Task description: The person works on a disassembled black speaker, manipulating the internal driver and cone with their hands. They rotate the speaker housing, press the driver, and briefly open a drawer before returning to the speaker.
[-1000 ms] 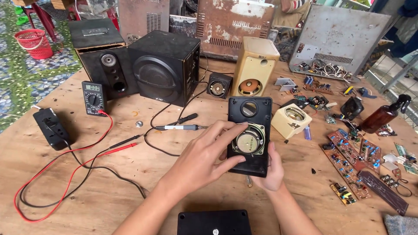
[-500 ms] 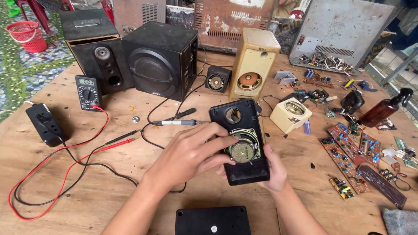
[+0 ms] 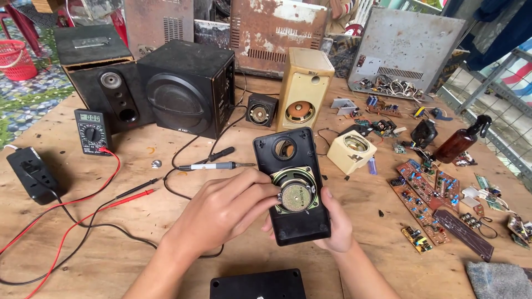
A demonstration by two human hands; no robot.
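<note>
Plywood tabletop (image 3: 100,249) carries a multimeter (image 3: 92,131) far left and big black speakers (image 3: 188,88) behind. Near centre, the left hand (image 3: 227,207) curls its fingertips on the round speaker driver (image 3: 295,191) of a black speaker panel (image 3: 292,185); the right hand (image 3: 335,221) grips the panel's lower right edge from underneath. Circuit boards (image 3: 424,191) lie right.

View: single head-worn camera, above the near edge of the wooden table (image 3: 66,243), no second view to share with.
Facing: down and forward, toward the far side.
Nearness: close over the left hand (image 3: 221,213) and right hand (image 3: 332,221) at centre, near.
Far reach: up to the rusty metal panels (image 3: 277,33) at the far edge.
Left limit: red basket (image 3: 16,58).
Right limit: circuit boards (image 3: 426,194).
</note>
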